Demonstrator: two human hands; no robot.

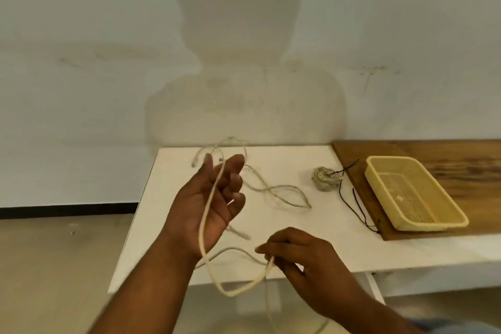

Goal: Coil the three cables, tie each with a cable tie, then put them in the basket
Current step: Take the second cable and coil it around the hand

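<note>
Left hand (208, 203) was raised at centre frame, palm up, fingers spread and loosely curled, not clenched. A pale cable (207, 225) ran across the palm from the fingertips down past the wrist, draped rather than gripped as far as I could see. From there it dropped into a loop below the table edge, lower centre, then rose to my right hand (295, 257).

Right hand sat lower centre-right, thumb and fingers pinched shut on that same cable. More of the cable hung down from the pinch toward the bottom of the frame.

A second loose cable (273, 190) lay uncoiled on the white table (311, 238), centre frame, behind the left hand, its far end curling up near the table's back edge. I couldn't tell whether it joined the held one.

One coiled cable (326, 177) sat on the table right of centre, bundled tight, close to the wooden board (461, 160). Thin black ties (357, 203) trailed from the coil along the board's left edge, partly on the table.

Basket (414, 192), cream plastic with a mesh floor, sat on the wooden board at right of frame. I saw no cable in it. Coiled cable lay just left of it, not touching.
</note>
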